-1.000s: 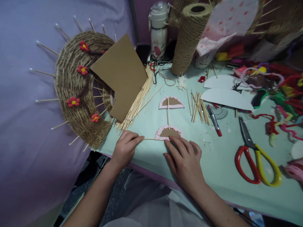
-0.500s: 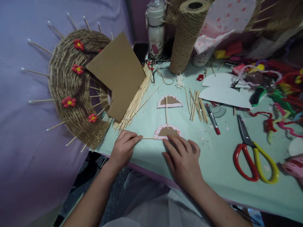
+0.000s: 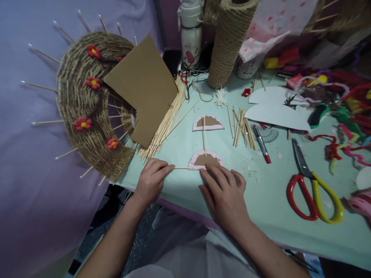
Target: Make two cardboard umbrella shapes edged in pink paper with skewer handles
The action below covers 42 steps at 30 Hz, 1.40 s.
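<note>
My left hand [image 3: 151, 180] pinches the left end of a thin wooden stick [image 3: 182, 168], which lies level along the straight bottom edge of a half-circle cardboard piece [image 3: 199, 159] with a pink-white fabric rim. On that piece's right side my right hand [image 3: 227, 193] rests flat, fingers spread and fingertips touching the lower edge; they hide its right part. Farther up the table lies a matching half-circle [image 3: 213, 122]. Another stick [image 3: 205, 139] runs upright between the two pieces, overlapping both.
On the left are a round twine weave [image 3: 72, 92] with red flowers, a cardboard sheet [image 3: 142, 88] and bundled sticks [image 3: 162, 135]. To the right lie short sticks [image 3: 240, 127], a marker [image 3: 261, 144] and scissors [image 3: 304, 181]. Behind stand a bottle [image 3: 191, 38] and a twine roll [image 3: 230, 46].
The view has shifted slightly. Both hands keep the same pose, and the stick stays at the lower edge of the half-circle.
</note>
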Each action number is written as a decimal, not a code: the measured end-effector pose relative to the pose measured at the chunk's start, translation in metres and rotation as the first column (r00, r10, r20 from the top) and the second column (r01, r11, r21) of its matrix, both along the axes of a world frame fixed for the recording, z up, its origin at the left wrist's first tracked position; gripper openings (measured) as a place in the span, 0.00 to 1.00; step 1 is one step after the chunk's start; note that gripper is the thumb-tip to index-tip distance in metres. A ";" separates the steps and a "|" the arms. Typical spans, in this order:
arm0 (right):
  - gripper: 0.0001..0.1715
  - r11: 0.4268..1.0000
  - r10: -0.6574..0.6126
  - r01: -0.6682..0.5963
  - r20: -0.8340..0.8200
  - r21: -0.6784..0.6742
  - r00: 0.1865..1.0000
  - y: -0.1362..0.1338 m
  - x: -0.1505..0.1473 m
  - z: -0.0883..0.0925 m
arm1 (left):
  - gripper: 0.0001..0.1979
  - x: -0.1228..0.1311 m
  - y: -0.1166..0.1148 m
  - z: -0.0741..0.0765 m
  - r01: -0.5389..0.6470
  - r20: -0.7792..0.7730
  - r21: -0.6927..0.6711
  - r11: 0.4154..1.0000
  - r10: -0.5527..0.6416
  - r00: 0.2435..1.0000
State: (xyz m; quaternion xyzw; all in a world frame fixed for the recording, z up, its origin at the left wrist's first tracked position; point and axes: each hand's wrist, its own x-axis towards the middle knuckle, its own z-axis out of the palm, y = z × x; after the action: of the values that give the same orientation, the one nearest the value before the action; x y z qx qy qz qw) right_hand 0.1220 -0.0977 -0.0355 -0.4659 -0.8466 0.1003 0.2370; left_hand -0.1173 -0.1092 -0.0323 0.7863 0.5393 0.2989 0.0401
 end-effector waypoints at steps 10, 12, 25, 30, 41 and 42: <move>0.18 1.000 -0.005 0.005 0.033 -0.010 0.999 0.000 0.000 0.001 | 0.13 0.000 0.001 0.000 0.012 -0.009 0.009 1.000 -0.012 1.000; 0.18 1.000 -0.005 0.005 0.025 -0.006 1.000 0.000 0.000 0.000 | 0.13 0.000 0.001 0.000 0.010 -0.004 0.012 1.000 -0.010 1.000; 0.21 1.000 -0.002 0.002 0.002 -0.022 1.000 -0.001 0.001 0.000 | 0.12 -0.001 0.001 -0.001 -0.015 -0.003 -0.020 1.000 0.015 1.000; 0.19 1.000 -0.012 0.011 -0.055 -0.022 0.998 -0.002 0.002 0.002 | 0.12 -0.003 0.000 -0.005 -0.051 -0.052 -0.021 0.998 0.050 0.997; 0.12 0.996 0.007 0.006 -0.146 0.086 0.989 0.005 -0.011 0.014 | 0.10 0.009 0.006 0.006 -0.039 -0.175 -0.059 0.997 0.028 0.984; 0.11 0.996 0.009 0.002 -0.130 0.088 0.991 0.006 -0.014 0.013 | 0.09 0.009 0.007 0.006 -0.033 -0.170 -0.049 0.998 0.024 0.985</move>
State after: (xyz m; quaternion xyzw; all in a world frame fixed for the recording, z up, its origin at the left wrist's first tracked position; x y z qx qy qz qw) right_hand 0.1083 -0.0912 -0.0221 -0.4460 -0.8338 0.0935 0.3117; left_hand -0.1080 -0.1018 -0.0263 0.7998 0.5594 0.2175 0.0102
